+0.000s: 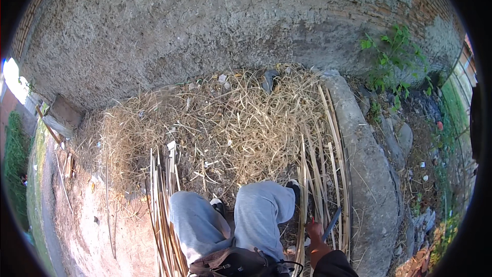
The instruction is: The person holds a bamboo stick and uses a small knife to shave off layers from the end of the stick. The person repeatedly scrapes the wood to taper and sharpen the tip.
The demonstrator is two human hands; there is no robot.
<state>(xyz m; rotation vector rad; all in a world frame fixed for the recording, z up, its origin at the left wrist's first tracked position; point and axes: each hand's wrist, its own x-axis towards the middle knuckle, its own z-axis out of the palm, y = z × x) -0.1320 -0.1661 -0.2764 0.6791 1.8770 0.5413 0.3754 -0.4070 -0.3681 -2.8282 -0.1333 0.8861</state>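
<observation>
My right hand (314, 232) is low at the right, its dark sleeve coming in from the lower edge. Its fingers are closed on a long-bladed knife (332, 224), whose grey blade slants up and to the right; the grip is mostly hidden, with a small red spot at the fingers. Below and around this hand lie long pale split strips (319, 184), like bamboo, running away from me beside my right leg. Another bundle of strips (160, 220) lies along my left leg. My left hand does not show.
Dry shavings (256, 133) cover the ground ahead, up to a rough wall (205, 25). A concrete ledge (361, 169) runs along the right, with stones and a leafy green plant (394, 56) beyond. A block (64, 115) stands at the far left. My grey-trousered knees (259, 210) are bent.
</observation>
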